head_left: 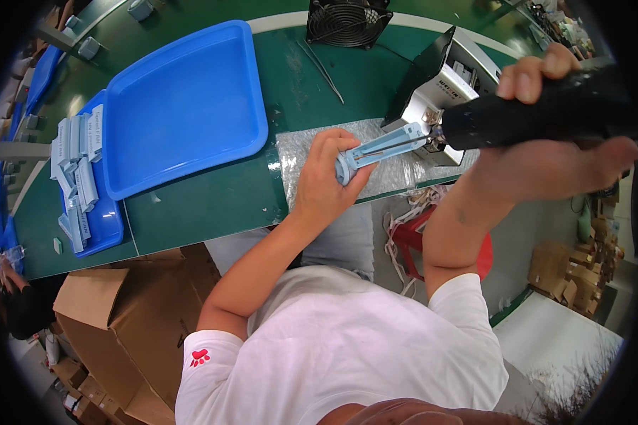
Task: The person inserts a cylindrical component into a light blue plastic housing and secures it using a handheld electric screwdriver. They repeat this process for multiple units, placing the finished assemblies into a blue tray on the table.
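My left hand [326, 173] is closed around the round end of a long, light-blue plastic housing [404, 137], held tilted over a clear plastic sheet [301, 152]. My right hand [546, 170] grips a black electric screwdriver [524, 117], which lies almost level. Its long thin bit reaches along the hollow inside of the housing toward my left hand; where the tip touches is too small to tell. Just behind the far end of the housing stands a silver and black box-shaped machine [450, 88], partly covered by the screwdriver.
A large blue tray [184, 106] stands left on the green table [191, 216]. Another blue tray [110, 237], partly under it, holds several light-blue pieces [85, 184]. Tweezers [322, 71] and a black fan [347, 21] lie farther back. A cardboard box [135, 319] and red stool [411, 237] stand below.
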A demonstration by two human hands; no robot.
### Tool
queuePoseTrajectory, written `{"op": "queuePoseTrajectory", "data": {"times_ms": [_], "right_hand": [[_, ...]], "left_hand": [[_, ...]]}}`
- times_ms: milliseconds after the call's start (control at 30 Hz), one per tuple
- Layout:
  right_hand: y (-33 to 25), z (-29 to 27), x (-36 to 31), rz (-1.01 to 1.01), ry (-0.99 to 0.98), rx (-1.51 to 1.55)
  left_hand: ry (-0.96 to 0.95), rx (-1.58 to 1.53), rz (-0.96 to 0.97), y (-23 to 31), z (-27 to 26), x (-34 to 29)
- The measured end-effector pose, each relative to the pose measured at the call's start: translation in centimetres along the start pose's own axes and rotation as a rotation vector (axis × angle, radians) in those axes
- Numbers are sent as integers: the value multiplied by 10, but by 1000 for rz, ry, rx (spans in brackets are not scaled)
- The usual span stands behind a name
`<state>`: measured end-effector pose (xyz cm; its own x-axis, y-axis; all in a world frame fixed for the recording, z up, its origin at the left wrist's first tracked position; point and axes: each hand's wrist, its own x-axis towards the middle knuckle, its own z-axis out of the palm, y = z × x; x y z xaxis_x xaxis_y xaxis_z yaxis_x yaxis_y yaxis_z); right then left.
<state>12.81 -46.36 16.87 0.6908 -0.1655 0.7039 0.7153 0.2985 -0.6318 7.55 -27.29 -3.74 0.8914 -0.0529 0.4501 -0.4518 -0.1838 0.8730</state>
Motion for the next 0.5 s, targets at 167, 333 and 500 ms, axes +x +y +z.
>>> {"op": "queuePoseTrajectory", "data": {"times_ms": [167,333,500], "right_hand": [[-61,3,30,-143,57,-97],[-87,-5,58,-578,373,-402],[-46,-61,68,-781,406,-933]], "left_hand": [[-11,21,5,4,-1,2],[9,52,14,5,0,3],[3,38,23,2,1,2]]}}
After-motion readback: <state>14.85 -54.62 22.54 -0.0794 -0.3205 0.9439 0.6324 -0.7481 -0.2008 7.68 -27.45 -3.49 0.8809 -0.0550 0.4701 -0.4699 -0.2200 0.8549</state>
